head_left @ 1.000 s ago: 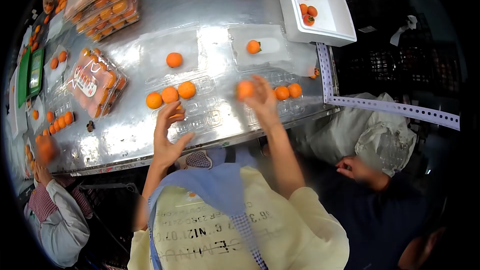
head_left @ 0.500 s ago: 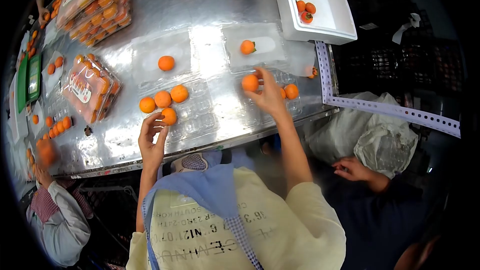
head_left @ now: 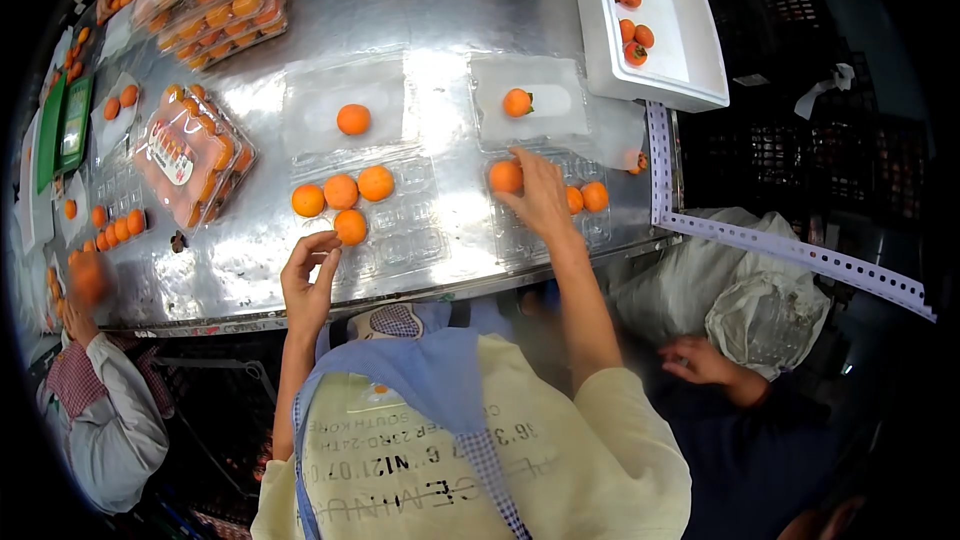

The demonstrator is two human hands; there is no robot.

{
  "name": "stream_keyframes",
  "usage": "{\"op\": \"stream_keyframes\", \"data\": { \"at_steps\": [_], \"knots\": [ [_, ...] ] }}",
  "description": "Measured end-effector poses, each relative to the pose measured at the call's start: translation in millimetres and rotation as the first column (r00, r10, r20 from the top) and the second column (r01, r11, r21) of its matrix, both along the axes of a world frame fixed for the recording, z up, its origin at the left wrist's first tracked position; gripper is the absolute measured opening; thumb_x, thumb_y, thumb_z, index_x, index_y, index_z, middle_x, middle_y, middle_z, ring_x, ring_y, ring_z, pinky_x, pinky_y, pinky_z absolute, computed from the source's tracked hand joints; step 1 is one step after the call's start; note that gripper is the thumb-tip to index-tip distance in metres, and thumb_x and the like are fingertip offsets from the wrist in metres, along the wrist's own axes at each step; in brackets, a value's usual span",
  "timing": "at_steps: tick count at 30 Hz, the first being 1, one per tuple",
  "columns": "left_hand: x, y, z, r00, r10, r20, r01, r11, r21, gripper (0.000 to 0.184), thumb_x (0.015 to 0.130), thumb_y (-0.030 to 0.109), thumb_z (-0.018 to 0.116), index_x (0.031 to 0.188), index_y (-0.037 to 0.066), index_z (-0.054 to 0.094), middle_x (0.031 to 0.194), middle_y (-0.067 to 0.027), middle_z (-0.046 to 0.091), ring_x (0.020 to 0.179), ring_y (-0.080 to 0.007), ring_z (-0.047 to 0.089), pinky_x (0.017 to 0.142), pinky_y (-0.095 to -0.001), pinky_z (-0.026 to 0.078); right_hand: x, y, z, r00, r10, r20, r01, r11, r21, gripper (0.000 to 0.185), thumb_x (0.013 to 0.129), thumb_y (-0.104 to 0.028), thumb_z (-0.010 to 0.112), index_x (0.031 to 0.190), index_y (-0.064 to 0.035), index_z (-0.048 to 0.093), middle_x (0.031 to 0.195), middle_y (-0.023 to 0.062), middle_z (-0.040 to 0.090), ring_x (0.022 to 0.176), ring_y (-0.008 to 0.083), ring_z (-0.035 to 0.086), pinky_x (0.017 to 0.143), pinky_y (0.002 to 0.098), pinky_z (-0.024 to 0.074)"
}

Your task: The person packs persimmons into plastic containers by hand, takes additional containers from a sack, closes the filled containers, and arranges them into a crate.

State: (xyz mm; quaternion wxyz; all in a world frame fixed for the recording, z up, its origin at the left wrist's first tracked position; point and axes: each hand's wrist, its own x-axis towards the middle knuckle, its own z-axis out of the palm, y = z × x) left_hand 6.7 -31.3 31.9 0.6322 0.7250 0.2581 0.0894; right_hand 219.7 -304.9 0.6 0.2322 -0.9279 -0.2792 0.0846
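Observation:
My right hand (head_left: 541,197) has its fingers around an orange fruit (head_left: 506,177) over the right clear tray (head_left: 515,238); other fruits (head_left: 595,196) sit in that tray, right of the hand. Beside the lowest fruit (head_left: 349,227) in the left clear tray (head_left: 405,230), my left hand (head_left: 311,275) has its thumb and fingers curled close together; whether anything is between them cannot be made out. Three more fruits (head_left: 340,191) form a row above it. Behind each tray lies a clear lid, one with a fruit (head_left: 353,119) and one with a leafy fruit (head_left: 517,102).
Filled clear packs (head_left: 195,155) and a taller stack (head_left: 220,0) stand at left. A white foam box (head_left: 690,60) with several fruits is at the back right. A perforated strip (head_left: 800,248) edges the right side. Co-workers' hands show at right (head_left: 700,360) and far left (head_left: 80,323).
My right hand has come down over the right tray with its fruit. My left hand has closed in beside the lowest fruit in the left tray. A hand has appeared at the foam box.

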Motion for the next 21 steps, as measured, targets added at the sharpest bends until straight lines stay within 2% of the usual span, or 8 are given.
{"op": "stream_keyframes", "data": {
  "at_steps": [10, 13, 15, 16, 18, 20, 21],
  "knots": [
    [-1, 1, -4, 1.000, -0.027, -0.006, 0.027, 1.000, -0.002, 0.021, 0.084, 0.001, 0.060, 0.104, 0.002, 0.061, 0.096, -0.0055, 0.063, 0.089, -0.0111, 0.059, 0.074, -0.0238, 0.045, 0, 2, 1, 0.999, -0.041, -0.033, 0.042, 0.999, 0.013, 0.066, 0.066, -0.013, 0.077, 0.123, -0.0024, 0.046, 0.110, 0.0192, 0.057, 0.104, 0.0353, 0.051, 0.094, 0.0427, 0.0366],
    [0, -3, -6, 1.000, -0.005, -0.016, 0.004, 0.996, -0.094, 0.025, 0.084, 0.001, 0.060, 0.109, 0.002, 0.058, 0.098, -0.0061, 0.063, 0.089, -0.0117, 0.059, 0.075, -0.0244, 0.047, -4, 7, 14, 0.997, -0.067, -0.028, 0.070, 0.988, 0.137, 0.064, 0.066, -0.009, 0.075, 0.123, -0.0024, 0.046, 0.109, 0.0183, 0.056, 0.103, 0.0344, 0.050, 0.091, 0.0423, 0.0387],
    [16, -13, 2, 0.998, -0.061, 0.002, 0.060, 0.975, -0.215, 0.030, 0.086, 0.004, 0.060, 0.115, 0.002, 0.054, 0.099, -0.0077, 0.062, 0.087, -0.0132, 0.060, 0.072, -0.0254, 0.049, -17, 17, 45, 0.999, -0.012, -0.050, 0.024, 0.970, 0.243, 0.063, 0.066, -0.008, 0.074, 0.123, -0.0031, 0.047, 0.110, 0.0169, 0.055, 0.102, 0.0335, 0.050, 0.090, 0.0414, 0.0399],
    [28, -19, 9, 0.990, -0.140, 0.016, 0.138, 0.941, -0.309, 0.034, 0.087, 0.005, 0.059, 0.120, 0.002, 0.050, 0.104, -0.0105, 0.061, 0.090, -0.0160, 0.061, 0.073, -0.0267, 0.049, -25, 25, 64, 0.998, 0.017, -0.062, 0.003, 0.955, 0.297, 0.063, 0.066, -0.007, 0.073, 0.123, -0.0035, 0.047, 0.110, 0.0162, 0.055, 0.102, 0.0331, 0.049, 0.089, 0.0410, 0.0405],
    [53, -34, 25, 0.956, -0.285, 0.062, 0.285, 0.869, -0.404, 0.042, 0.088, 0.010, 0.058, 0.127, 0.003, 0.043, 0.114, -0.0141, 0.057, 0.093, -0.0193, 0.061, 0.074, -0.0287, 0.050, -37, 43, 91, 0.987, 0.162, -0.015, -0.146, 0.923, 0.357, 0.063, 0.066, -0.007, 0.073, 0.123, -0.0043, 0.047, 0.111, 0.0147, 0.054, 0.101, 0.0320, 0.049, 0.087, 0.0401, 0.0413],
    [73, -46, 34, 0.944, -0.305, 0.125, 0.321, 0.770, -0.552, 0.043, 0.089, 0.015, 0.057, 0.127, 0.002, 0.043, 0.115, -0.0144, 0.056, 0.095, -0.0195, 0.061, 0.079, -0.0304, 0.052, -46, 55, 102, 0.957, 0.290, 0.008, -0.271, 0.886, 0.377, 0.064, 0.066, -0.007, 0.073, 0.124, -0.0053, 0.046, 0.114, 0.0135, 0.053, 0.104, 0.0312, 0.049, 0.089, 0.0389, 0.0413],
    [78, -48, 36, 0.943, -0.301, 0.141, 0.323, 0.730, -0.602, 0.043, 0.089, 0.017, 0.058, 0.127, 0.001, 0.043, 0.115, -0.0143, 0.056, 0.096, -0.0196, 0.061, 0.081, -0.0310, 0.052, -49, 59, 103, 0.955, 0.295, -0.021, -0.257, 0.864, 0.433, 0.065, 0.067, -0.007, 0.073, 0.125, -0.0054, 0.045, 0.115, 0.0129, 0.053, 0.104, 0.0304, 0.049, 0.089, 0.0380, 0.0417]
  ]
}}
